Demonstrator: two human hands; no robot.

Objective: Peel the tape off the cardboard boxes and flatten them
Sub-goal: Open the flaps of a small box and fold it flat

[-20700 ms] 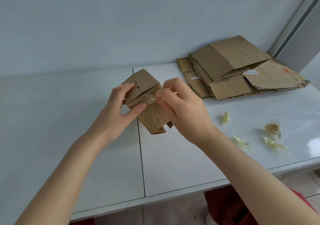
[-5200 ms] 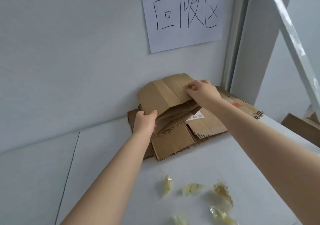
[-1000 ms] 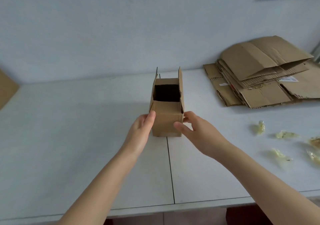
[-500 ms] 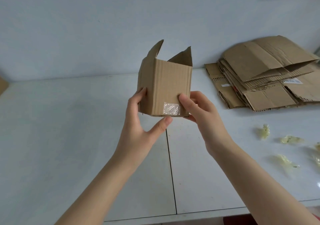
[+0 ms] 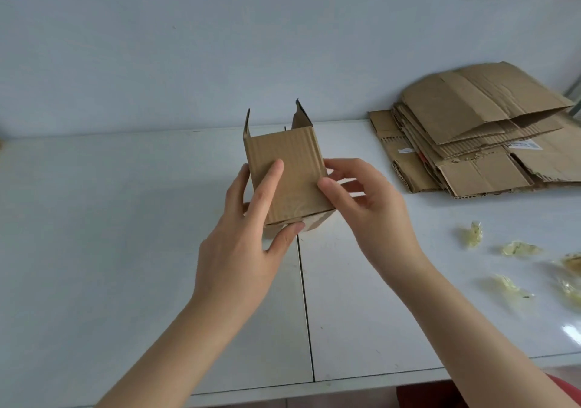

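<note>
A small brown cardboard box (image 5: 294,168) is held up above the white table (image 5: 125,219), its open flaps pointing away from me. My left hand (image 5: 248,234) grips its left side, a finger lying across the near face and the thumb under the bottom edge. My right hand (image 5: 361,206) holds the right side, thumb on the near face and fingers behind. No tape shows on the face turned toward me.
A stack of flattened cardboard (image 5: 478,131) lies at the back right against the wall. Several crumpled tape scraps (image 5: 518,248) lie on the table's right part. A seam (image 5: 306,307) runs down the tabletop under the box.
The box was lifted off the table and turned in my hands; the face with the tape patch seen half a second ago no longer faces me.
</note>
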